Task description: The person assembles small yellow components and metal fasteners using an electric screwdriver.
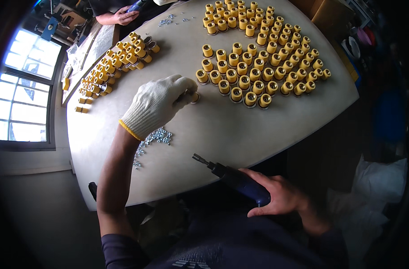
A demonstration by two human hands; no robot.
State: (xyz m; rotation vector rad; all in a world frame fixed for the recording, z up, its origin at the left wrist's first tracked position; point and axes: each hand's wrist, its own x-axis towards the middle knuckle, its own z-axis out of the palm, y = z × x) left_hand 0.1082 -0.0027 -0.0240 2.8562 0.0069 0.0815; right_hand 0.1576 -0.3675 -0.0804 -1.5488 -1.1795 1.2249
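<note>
My left hand (162, 101), in a white knit glove with a yellow cuff, reaches over the table with its fingers closed round a yellow cylindrical part (194, 97). Most of that part is hidden by the glove. It sits just left of a large group of similar yellow cylinders (244, 82), which stand upright with dark-rimmed bases and metal inside their tops. Bare, my right hand (276, 193) grips a dark blue power screwdriver (240, 181) at the table's near edge. The driver's socket bit points up and left, touching nothing. Small silver nuts (159, 136) lie scattered beside my left wrist.
On the left, more yellow cylinders (108, 67) lie in slanting rows. Small metal pieces (166, 20) lie at the far side, near another person's hand (125, 16) holding a blue tool. White bags (379, 179) are at the right, beyond the pale table's (186, 170) edge.
</note>
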